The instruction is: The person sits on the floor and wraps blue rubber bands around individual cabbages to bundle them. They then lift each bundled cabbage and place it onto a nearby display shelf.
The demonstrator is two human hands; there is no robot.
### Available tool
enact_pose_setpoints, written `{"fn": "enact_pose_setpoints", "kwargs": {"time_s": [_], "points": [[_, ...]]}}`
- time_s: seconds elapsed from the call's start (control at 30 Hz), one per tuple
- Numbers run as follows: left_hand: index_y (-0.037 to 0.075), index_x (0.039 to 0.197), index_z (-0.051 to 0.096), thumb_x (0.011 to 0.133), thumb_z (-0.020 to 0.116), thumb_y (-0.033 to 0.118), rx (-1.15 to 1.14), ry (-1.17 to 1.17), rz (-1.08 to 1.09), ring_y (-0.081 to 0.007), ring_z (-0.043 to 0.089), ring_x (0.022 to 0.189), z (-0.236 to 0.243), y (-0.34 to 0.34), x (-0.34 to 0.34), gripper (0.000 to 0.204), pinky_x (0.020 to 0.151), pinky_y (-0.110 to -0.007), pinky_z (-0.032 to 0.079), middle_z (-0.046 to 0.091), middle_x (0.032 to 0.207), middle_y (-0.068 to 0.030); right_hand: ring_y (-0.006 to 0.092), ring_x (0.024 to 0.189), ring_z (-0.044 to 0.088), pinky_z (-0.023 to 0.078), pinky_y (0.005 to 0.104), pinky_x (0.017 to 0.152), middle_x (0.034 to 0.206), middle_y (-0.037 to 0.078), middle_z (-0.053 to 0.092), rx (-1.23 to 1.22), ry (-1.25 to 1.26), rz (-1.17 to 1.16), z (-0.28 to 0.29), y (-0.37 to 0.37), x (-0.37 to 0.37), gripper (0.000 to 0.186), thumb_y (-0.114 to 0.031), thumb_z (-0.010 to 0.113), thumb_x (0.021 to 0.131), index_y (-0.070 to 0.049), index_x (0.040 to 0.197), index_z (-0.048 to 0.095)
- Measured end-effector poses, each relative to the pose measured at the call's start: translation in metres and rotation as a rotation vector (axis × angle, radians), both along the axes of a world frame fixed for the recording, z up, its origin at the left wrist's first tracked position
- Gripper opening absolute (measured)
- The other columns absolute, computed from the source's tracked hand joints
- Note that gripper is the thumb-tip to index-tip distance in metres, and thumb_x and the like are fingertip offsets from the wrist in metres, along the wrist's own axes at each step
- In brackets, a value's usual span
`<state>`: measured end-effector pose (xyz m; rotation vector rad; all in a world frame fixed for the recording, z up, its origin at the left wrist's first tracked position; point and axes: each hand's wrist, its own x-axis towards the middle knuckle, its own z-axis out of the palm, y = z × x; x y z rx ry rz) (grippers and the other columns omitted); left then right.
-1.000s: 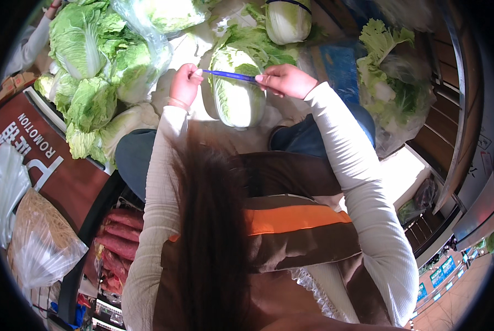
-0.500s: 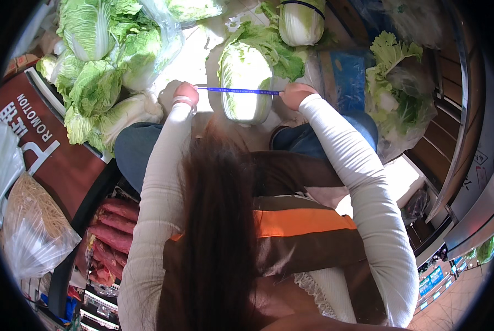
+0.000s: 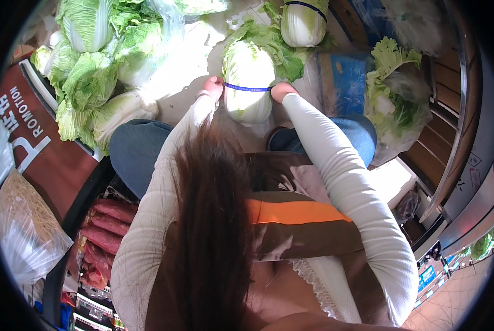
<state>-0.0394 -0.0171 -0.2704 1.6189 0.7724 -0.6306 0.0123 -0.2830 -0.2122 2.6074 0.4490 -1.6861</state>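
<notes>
A heap (image 3: 90,83) of cabbages is lying off to the left. Between the person's knees (image 3: 137,157), one cabbage (image 3: 249,110) is resting on the pale floor (image 3: 175,105), loose leaves (image 3: 292,65) spreading beyond it and a banded cabbage (image 3: 304,26) sitting farther off to the right. For its bulk it is probably weighing solidly, firm toward the base, while its outer leaves are likely tearing or bruising under a hard squeeze; cupping both flanks low, by the thick ribs, is looking safest. It is showing a plump, rounded body, whitish and glaring under strong light.

The left hand (image 3: 213,87) is keeping close to the cabbage's left flank, fingertips drawn together and apparently pinching the tape (image 3: 248,89). The right hand (image 3: 282,91) is meeting the other flank with its fingers hiding from view, so I cannot tell how far they are spreading or whether they are gripping anything.

The tape is crossing the cabbage, narrow and blue with pale print, probably handling as light and flexible, best taken near its ends.
</notes>
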Motion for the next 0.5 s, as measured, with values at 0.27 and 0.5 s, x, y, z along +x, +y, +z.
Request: {"fn": "enact_pose_setpoints", "kwargs": {"time_s": [0.27,0.5], "points": [[0.006,0.101,0.070,0.088,0.059,0.010,-0.171,0.168,0.334,-0.0196,0.066,0.074,0.008,0.008,0.001,0.018,0.064,-0.036,0.054,0.069,0.085,-0.0074,0.0236,0.073,0.071,0.055,0.0393,0.076,0.078,0.013,0.073,-0.051,0.089,-0.147,0.000,0.012,0.005,0.030,-0.014,0.048,0.087,-0.001,0.084,0.074],[-0.002,0.124,0.060,0.085,0.057,0.026,0.258,0.050,0.116,-0.0346,0.064,0.103,0.059,0.027,0.007,0.048,0.093,-0.038,0.048,0.067,0.111,-0.0232,0.0187,0.070,0.071,0.055,0.0391,0.074,0.073,0.008,0.073,-0.113,0.124,-0.540,0.016,0.033,0.009,0.031,-0.014,0.047,0.094,-0.002,0.088,0.074]]}}
